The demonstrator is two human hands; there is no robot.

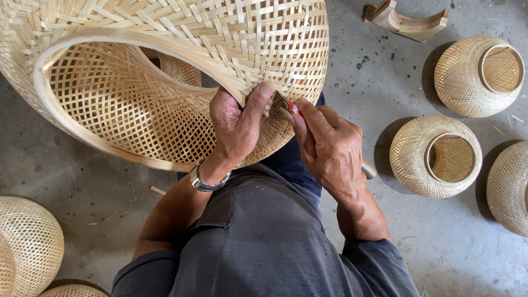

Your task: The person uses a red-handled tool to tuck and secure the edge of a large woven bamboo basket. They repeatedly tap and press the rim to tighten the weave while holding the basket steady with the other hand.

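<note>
Your left hand (236,129) grips the rim of the large woven bamboo basket (165,82), thumb pressed over the outer weave and fingers curled inside the opening. Your right hand (327,146) is closed in a pinch on a small red-tipped tool (293,108), whose point meets the weave just beside your left thumb. A wooden handle end (368,169) shows behind your right wrist; whether it belongs to the same tool, you cannot tell from here.

The basket rests tipped over your lap, above the concrete floor (451,253). Its wide mouth, bound by a smooth bent hoop (82,66), opens toward you and to the left, so its axis from mouth to crown runs away from you, up and to the right. The domed body fills the upper left of the view.

To work this edge well, it seems wise to keep your left thumb close to the tool point so the strips stay flat, and to hold the rim firmly so the basket does not roll on your knee. Work away from your thumb, with short strokes.

Smaller finished baskets (434,157) stand on the floor to your right, more at the lower left (27,245), and a curved wooden piece (407,21) lies at the top.
</note>
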